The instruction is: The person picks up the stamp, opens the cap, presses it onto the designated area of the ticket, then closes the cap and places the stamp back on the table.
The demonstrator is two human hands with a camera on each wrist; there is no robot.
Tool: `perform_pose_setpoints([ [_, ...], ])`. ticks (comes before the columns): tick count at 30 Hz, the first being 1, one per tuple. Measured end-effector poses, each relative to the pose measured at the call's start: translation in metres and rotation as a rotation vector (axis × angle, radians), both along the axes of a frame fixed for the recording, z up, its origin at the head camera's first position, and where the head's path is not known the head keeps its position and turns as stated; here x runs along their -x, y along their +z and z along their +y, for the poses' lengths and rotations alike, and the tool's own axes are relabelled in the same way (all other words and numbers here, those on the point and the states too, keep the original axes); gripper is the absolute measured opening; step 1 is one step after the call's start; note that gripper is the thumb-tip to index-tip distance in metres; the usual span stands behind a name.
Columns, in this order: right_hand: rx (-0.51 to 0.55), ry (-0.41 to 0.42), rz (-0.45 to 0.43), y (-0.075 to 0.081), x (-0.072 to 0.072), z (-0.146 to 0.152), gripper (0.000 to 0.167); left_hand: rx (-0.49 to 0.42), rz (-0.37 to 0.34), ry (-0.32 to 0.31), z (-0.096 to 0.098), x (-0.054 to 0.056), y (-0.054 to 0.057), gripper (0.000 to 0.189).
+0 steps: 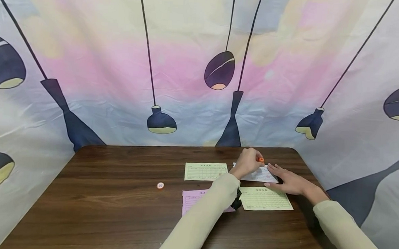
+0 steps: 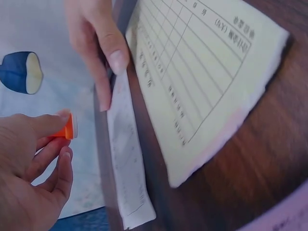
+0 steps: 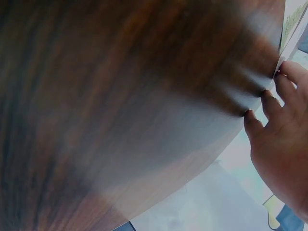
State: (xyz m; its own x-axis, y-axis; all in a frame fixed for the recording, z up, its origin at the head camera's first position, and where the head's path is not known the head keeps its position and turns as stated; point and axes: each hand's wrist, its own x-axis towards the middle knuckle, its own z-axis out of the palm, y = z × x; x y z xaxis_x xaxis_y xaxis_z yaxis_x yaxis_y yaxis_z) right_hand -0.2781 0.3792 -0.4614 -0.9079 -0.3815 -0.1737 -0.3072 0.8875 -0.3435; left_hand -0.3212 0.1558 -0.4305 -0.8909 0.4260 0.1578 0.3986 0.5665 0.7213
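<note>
In the head view, the left hand (image 1: 247, 164) is pinching a small orange piece (image 1: 261, 160), probably a stamp, near the white sheet (image 1: 261, 174) on the far right of the table (image 1: 116, 202). The right hand (image 1: 292, 181) is spreading its fingers apart at that sheet's right edge. The sheet's long axis is running left to right. The far yellow sheet (image 1: 205, 171) is lying to its left, the near yellow sheet (image 1: 266, 199) on its near side; the pink sheet (image 1: 193, 198) and a printed disc (image 1: 160, 185) are lying further left.

In the left wrist view, the orange piece is pointing its white-rimmed end towards the table side, apart from the paper. Readying it for the white sheet seems the step in hand; the next move is probably calling for lowering that end squarely onto steadied paper.

In the right wrist view, the right hand's parted fingertips are reaching the table's edge.
</note>
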Motion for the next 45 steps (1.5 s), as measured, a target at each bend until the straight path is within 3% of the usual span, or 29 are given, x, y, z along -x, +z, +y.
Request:
perform_pose_setpoints([
  [15,-0.021,0.005,0.034,0.006,0.002,-0.003,0.089,-0.046,0.010,-0.058,-0.036,-0.014,0.015,0.015],
  [31,-0.064,0.069,0.128,0.007,0.007,-0.003,0.079,-0.044,0.061,-0.146,-0.084,-0.039,0.011,0.021],
  [45,-0.065,0.062,0.217,0.009,0.001,-0.005,0.082,-0.129,0.005,-0.110,-0.094,-0.059,0.005,0.015],
])
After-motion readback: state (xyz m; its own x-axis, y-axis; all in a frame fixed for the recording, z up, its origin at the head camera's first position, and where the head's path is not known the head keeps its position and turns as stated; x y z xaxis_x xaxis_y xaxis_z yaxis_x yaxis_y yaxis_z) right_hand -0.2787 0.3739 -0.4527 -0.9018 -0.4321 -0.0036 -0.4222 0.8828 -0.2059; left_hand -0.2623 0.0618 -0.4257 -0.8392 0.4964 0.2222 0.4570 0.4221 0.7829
